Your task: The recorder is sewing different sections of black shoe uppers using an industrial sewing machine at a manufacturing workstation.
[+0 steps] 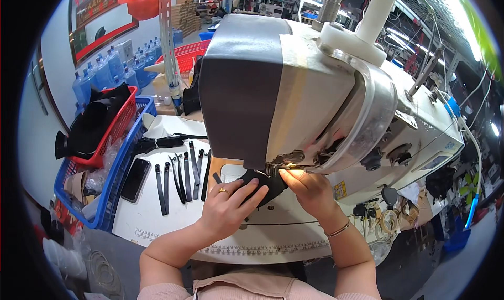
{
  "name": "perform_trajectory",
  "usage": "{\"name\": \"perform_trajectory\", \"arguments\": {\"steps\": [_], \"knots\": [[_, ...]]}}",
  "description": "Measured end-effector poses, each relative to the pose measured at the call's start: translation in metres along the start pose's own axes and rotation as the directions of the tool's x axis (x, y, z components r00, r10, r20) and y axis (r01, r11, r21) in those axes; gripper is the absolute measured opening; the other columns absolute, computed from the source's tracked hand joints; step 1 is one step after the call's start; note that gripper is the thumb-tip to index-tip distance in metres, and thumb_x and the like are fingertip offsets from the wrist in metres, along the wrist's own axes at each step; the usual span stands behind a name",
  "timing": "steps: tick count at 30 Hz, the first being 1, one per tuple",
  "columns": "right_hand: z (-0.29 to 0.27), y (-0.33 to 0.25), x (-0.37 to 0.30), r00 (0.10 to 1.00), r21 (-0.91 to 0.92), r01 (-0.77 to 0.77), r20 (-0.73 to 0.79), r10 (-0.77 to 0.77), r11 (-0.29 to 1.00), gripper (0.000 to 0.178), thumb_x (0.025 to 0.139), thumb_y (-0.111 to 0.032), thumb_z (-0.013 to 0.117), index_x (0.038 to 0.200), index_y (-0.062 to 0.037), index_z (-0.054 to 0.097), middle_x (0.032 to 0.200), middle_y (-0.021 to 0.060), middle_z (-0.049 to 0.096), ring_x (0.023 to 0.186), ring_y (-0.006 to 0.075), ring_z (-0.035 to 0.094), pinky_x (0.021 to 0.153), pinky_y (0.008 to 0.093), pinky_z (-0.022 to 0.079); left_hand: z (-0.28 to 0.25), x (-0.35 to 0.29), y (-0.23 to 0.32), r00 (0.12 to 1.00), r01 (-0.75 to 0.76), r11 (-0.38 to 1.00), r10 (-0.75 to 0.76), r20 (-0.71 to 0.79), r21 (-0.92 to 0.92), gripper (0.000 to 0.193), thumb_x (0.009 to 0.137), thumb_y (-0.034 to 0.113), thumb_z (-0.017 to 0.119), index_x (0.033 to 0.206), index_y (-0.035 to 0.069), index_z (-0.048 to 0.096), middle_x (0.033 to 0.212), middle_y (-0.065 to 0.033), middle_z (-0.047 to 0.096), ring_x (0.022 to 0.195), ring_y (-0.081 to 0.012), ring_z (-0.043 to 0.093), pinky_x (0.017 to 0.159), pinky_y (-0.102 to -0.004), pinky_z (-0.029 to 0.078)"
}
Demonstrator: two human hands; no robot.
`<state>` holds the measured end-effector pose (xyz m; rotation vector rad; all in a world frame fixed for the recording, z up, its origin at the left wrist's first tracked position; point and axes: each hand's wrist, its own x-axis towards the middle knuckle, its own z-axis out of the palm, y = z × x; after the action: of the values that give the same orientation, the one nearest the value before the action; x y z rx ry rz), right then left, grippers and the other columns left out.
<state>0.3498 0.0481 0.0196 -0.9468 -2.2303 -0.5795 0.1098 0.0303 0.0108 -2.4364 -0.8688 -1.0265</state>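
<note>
A large sewing machine [310,90] stands in front of me, its lamp lighting the needle area. Under the presser foot [270,169] lies a black piece of material [270,192]. With fingers stretched out and spread, my left hand [231,203] presses flat on the piece's left side. Thumb and fingers of my right hand [310,189] are pinched together at the piece's right edge, close beside the needle; the fingertips are partly lost in the glare. Several narrow black straps [181,179] with small metal ends lie left of the machine.
A dark phone [136,180] lies on the white table [142,210] beside a blue basket [113,195]. On that basket rests a red basket [118,121] with black pieces. Cords and tape rolls [388,219] hang at the right. Blue water bottles [110,69] stand by the wall.
</note>
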Motion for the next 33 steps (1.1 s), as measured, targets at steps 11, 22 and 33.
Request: {"name": "perform_trajectory", "arguments": {"steps": [11, 22, 33], "knots": [[-0.003, 0.003, 0.006, 0.998, 0.055, -0.057, -0.002, 0.058, 0.997, 0.032, 0.070, 0.002, 0.063, 0.099, -0.0106, 0.069, 0.091, 0.0032, 0.068, 0.077, 0.0182, 0.065, 0.068, 0.0300, 0.054, 0.001, 0.005, 0.003, 1.000, -0.005, 1.000, 0.005, 0.009, 0.018, 0.047, 0.074, 0.008, 0.055, 0.120, 0.015, 0.061, 0.113, -0.0068, 0.062, 0.088, -0.0232, 0.061, 0.076, -0.0336, 0.044], [0.002, 0.003, 0.005, 0.998, 0.003, -0.061, 0.029, 0.061, 0.998, 0.032, 0.070, 0.002, 0.063, 0.098, -0.0105, 0.069, 0.090, 0.0041, 0.067, 0.081, 0.0193, 0.066, 0.068, 0.0302, 0.054, 0.000, 0.010, -0.003, 0.999, 0.032, 0.999, -0.032, -0.009, -0.020, 0.047, 0.071, 0.006, 0.057, 0.116, 0.016, 0.064, 0.109, -0.0038, 0.064, 0.088, -0.0213, 0.061, 0.076, -0.0315, 0.045], [0.006, 0.009, 0.005, 0.994, 0.034, -0.093, 0.063, 0.091, 0.995, 0.029, 0.070, 0.003, 0.062, 0.095, -0.0085, 0.068, 0.090, 0.0053, 0.067, 0.083, 0.0226, 0.066, 0.073, 0.0329, 0.053, -0.002, 0.014, -0.008, 0.999, 0.004, 0.999, -0.006, -0.032, -0.051, 0.043, 0.068, 0.006, 0.060, 0.109, 0.017, 0.068, 0.106, 0.0004, 0.065, 0.090, -0.0208, 0.061, 0.073, -0.0310, 0.047]]}}
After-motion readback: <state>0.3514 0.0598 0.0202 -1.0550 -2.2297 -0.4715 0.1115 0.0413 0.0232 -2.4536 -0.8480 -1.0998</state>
